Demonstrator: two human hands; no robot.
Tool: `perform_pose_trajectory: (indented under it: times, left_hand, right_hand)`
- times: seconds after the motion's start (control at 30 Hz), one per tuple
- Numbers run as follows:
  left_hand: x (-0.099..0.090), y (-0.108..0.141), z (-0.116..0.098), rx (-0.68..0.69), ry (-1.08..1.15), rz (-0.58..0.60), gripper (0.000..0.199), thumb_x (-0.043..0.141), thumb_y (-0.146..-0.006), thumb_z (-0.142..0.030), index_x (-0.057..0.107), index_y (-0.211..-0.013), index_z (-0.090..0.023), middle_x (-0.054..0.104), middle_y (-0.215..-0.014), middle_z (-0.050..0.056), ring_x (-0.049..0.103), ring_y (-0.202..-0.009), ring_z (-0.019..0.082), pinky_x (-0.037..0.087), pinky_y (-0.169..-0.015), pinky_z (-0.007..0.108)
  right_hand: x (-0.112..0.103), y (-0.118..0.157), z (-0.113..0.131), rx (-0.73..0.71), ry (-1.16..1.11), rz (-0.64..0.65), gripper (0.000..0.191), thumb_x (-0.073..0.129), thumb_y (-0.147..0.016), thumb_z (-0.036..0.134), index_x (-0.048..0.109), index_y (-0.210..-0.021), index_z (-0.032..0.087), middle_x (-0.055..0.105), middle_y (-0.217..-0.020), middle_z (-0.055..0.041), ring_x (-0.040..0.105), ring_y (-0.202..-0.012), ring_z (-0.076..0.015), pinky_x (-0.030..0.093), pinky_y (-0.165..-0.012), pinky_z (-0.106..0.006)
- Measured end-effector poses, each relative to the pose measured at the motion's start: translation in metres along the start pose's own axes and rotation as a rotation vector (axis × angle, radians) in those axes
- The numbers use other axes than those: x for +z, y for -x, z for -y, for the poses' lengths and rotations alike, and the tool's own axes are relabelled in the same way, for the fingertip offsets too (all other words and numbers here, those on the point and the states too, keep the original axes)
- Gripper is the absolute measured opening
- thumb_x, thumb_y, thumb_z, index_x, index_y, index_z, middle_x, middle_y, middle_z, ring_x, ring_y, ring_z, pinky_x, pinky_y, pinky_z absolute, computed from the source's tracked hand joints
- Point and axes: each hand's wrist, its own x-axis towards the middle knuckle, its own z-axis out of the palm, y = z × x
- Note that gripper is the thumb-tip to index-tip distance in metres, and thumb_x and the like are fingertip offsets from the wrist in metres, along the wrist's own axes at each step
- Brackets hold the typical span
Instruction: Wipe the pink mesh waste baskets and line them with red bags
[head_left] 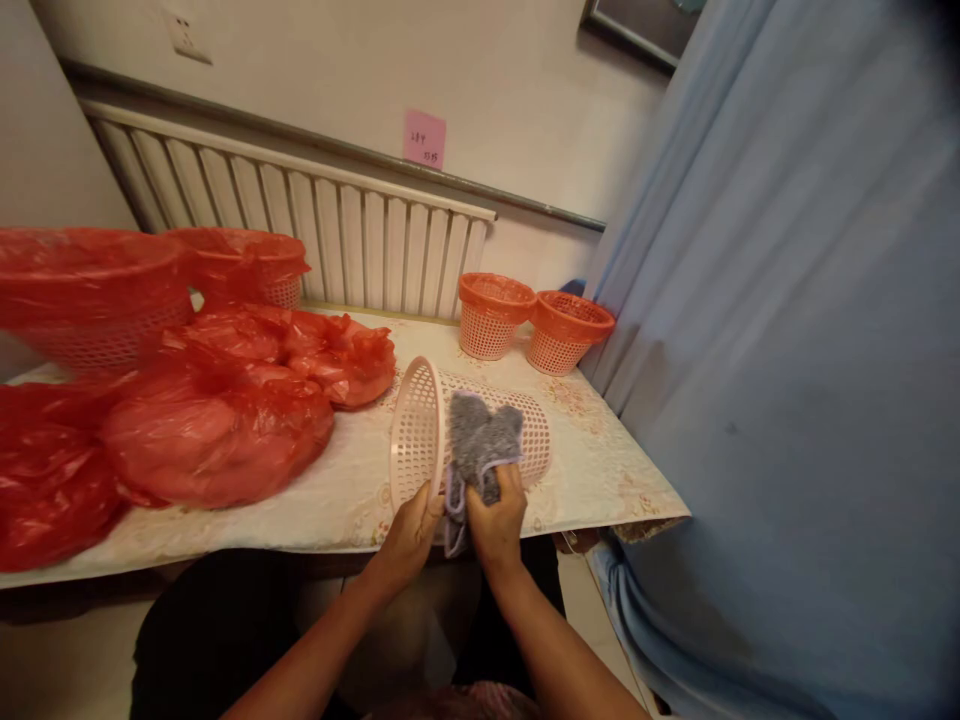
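Note:
A pale pink plastic wastebasket with holed sides lies on its side near the table's front edge, its mouth facing left. My left hand is closed on the near part of its rim. In my right hand is a bunched grey cleaning cloth with a lilac edge. The cloth rests against the outside of the basket wall and hangs down between my hands. My right fingertips are partly hidden in its folds.
Several knotted red plastic bags fill the table's left side. Behind them stand red-lined baskets. Two small red-lined baskets are at the back right. A blue curtain hangs along the right; a radiator runs behind the table.

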Motion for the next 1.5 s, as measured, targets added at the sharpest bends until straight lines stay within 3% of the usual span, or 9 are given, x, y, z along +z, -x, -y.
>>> perform_pose_trajectory:
  times: [0.13,0.27,0.6,0.83,0.93,1.07,1.27,1.37,1.5]
  left_hand:
    - [-0.008,0.002,-0.018,-0.042,-0.025,-0.091,0.040,0.034,-0.096,-0.045,0.061,-0.106,-0.018,0.069,-0.107,0.009,0.060,-0.104,0.024,0.042,-0.100,0.036]
    - [-0.011,0.001,-0.031,-0.086,-0.024,-0.134,0.037,0.038,-0.094,-0.048,0.060,-0.090,-0.019,0.067,-0.086,0.005,0.060,-0.083,0.022,0.046,-0.085,0.033]
    - [-0.006,-0.005,-0.012,-0.046,-0.105,-0.024,0.035,0.037,-0.095,-0.047,0.057,-0.091,-0.019,0.063,-0.082,0.002,0.058,-0.080,0.021,0.045,-0.075,0.031]
    - [0.005,0.001,0.023,-0.013,-0.170,0.036,0.037,0.035,-0.096,-0.045,0.057,-0.104,-0.016,0.067,-0.095,0.008,0.061,-0.097,0.025,0.046,-0.088,0.036]
    - [0.003,-0.001,0.027,-0.006,-0.161,0.045,0.040,0.034,-0.097,-0.045,0.055,-0.114,-0.016,0.067,-0.107,0.010,0.059,-0.110,0.026,0.043,-0.097,0.039]
    - [0.003,-0.002,0.028,-0.006,-0.185,0.066,0.043,0.032,-0.098,-0.045,0.053,-0.121,-0.015,0.065,-0.115,0.012,0.056,-0.117,0.027,0.040,-0.102,0.041]
    - [0.005,0.009,0.037,-0.004,-0.231,0.116,0.037,0.032,-0.097,-0.043,0.056,-0.110,-0.017,0.068,-0.104,0.010,0.062,-0.104,0.025,0.046,-0.093,0.037]
    - [0.003,0.017,0.045,0.006,-0.257,0.120,0.037,0.032,-0.097,-0.042,0.057,-0.107,-0.017,0.069,-0.100,0.011,0.063,-0.100,0.025,0.047,-0.091,0.037]
    - [0.002,0.024,0.051,-0.007,-0.285,0.127,0.039,0.033,-0.096,-0.044,0.057,-0.107,-0.016,0.068,-0.105,0.014,0.063,-0.101,0.027,0.047,-0.092,0.040]
  right_hand:
    - [0.006,0.010,0.032,-0.178,-0.072,0.019,0.026,0.058,-0.074,0.017,0.061,-0.098,0.024,0.058,-0.099,-0.0069,0.056,-0.096,-0.0232,0.048,-0.084,-0.037]
    - [0.001,0.001,0.025,-0.222,0.025,0.081,0.024,0.058,-0.074,0.016,0.062,-0.096,0.023,0.054,-0.097,-0.0069,0.055,-0.092,-0.0226,0.049,-0.080,-0.035]
    - [-0.034,-0.048,-0.088,0.093,0.323,-0.130,0.031,0.053,-0.077,0.027,0.062,-0.106,0.018,0.058,-0.104,-0.0103,0.052,-0.101,-0.0244,0.042,-0.090,-0.036]
    - [-0.040,-0.040,-0.141,0.386,0.283,-0.166,0.037,0.053,-0.068,0.036,0.066,-0.095,0.014,0.066,-0.088,-0.0103,0.058,-0.085,-0.0254,0.043,-0.080,-0.036]
    - [-0.029,-0.033,-0.131,0.440,0.249,-0.201,0.041,0.051,-0.069,0.035,0.065,-0.100,0.013,0.068,-0.094,-0.0129,0.059,-0.088,-0.0270,0.044,-0.082,-0.038]
    - [-0.007,-0.023,-0.077,0.374,0.170,-0.189,0.040,0.054,-0.072,0.032,0.063,-0.107,0.016,0.066,-0.107,-0.0113,0.058,-0.100,-0.0252,0.043,-0.091,-0.037]
    - [0.001,-0.015,0.017,-0.121,-0.027,0.029,0.025,0.056,-0.072,0.014,0.063,-0.095,0.021,0.060,-0.095,-0.0059,0.057,-0.094,-0.0210,0.047,-0.086,-0.034]
    - [-0.002,-0.027,0.025,-0.221,0.007,0.067,0.026,0.057,-0.072,0.013,0.063,-0.096,0.021,0.058,-0.097,-0.0061,0.056,-0.095,-0.0213,0.047,-0.085,-0.033]
    - [-0.002,-0.061,-0.009,-0.188,0.150,0.058,0.025,0.057,-0.074,0.019,0.063,-0.098,0.022,0.059,-0.101,-0.0069,0.055,-0.098,-0.0225,0.046,-0.087,-0.034]
